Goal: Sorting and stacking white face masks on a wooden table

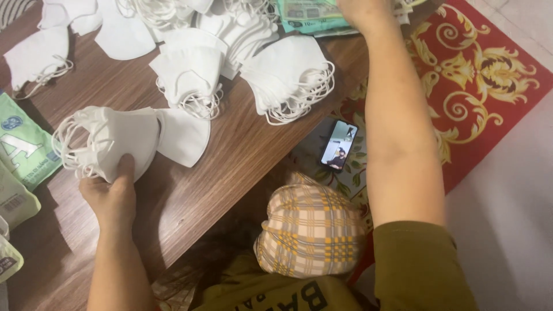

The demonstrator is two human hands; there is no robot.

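Mostly, a brown wooden table [242, 155] fills the view, its far and left edges cut off by the frame. Beside it lies a red rug [484, 75] with gold scrollwork, running out of sight at the top. Loose white face masks [288, 75] lie heaped across the table's far half, the top ones cropped. The right hand [360, 8] reaches over them to a stack of teal packets [311, 14] at the upper edge; only its wrist and heel show, so whether its fingers are closed cannot be told. The left hand [112, 196] rests at the near left, thumb pressed onto a bundle of white masks [115, 141] gripped from below, fingers hidden beneath. A plaid-covered knee [311, 230] pokes out under the table edge. Green pouches [23, 150] sit half cut off at the left. A small phone [339, 145] lies on the floor, its screen too small to read.
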